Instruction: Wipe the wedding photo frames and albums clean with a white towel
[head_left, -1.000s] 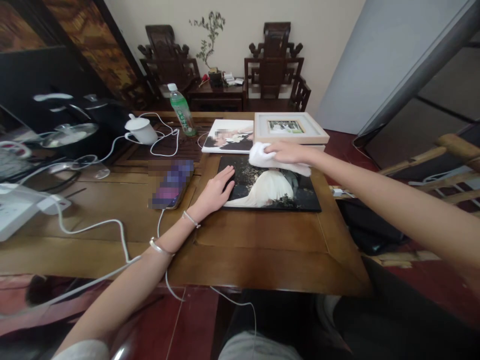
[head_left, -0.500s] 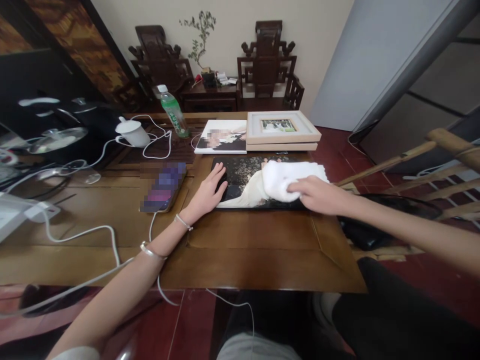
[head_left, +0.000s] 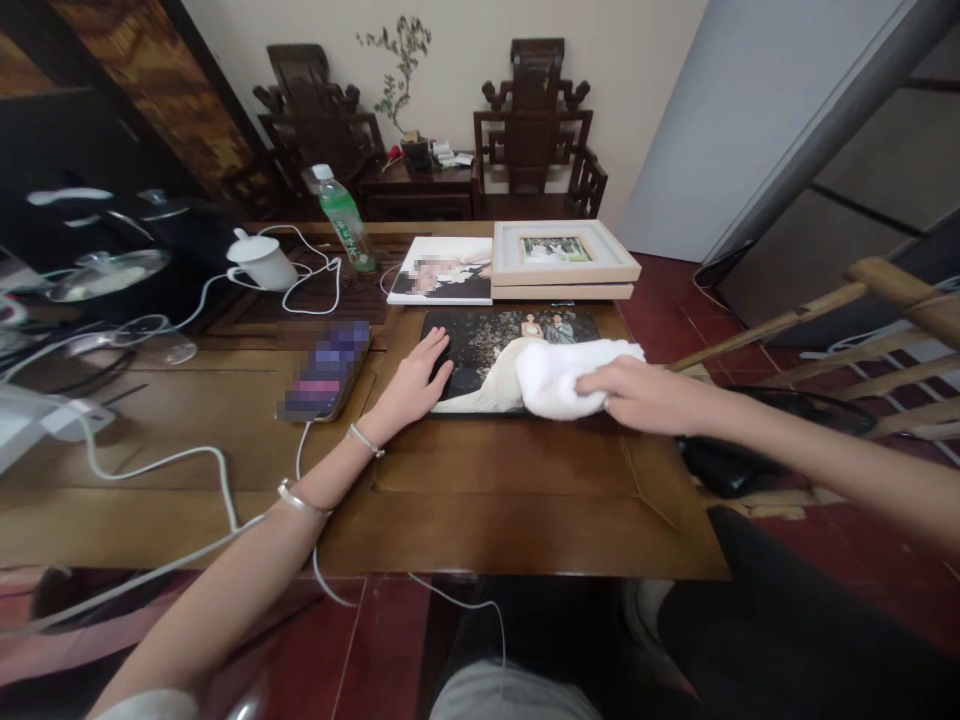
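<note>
A dark photo panel (head_left: 480, 345) lies flat on the wooden table, showing two people and a long white dress. My left hand (head_left: 418, 380) rests with fingers spread on the panel's left edge. On its right part, a folded white cloth (head_left: 551, 378) is gripped by my right hand (head_left: 626, 392), whose fingers close on the cloth's right side. The cloth covers the lower right of the panel.
Behind the panel lie a white-edged photo (head_left: 442, 270) and stacked light wood frames (head_left: 566, 262). A phone (head_left: 326, 372) with a white cable is left of my left hand. Farther left stand a green-labelled bottle (head_left: 346, 220), a lidded white cup (head_left: 261, 262) and a pot (head_left: 112, 280).
My right hand has drawn the cloth slightly toward me and to the left, uncovering the two pictured figures at the panel's top. My left hand stays in place.
</note>
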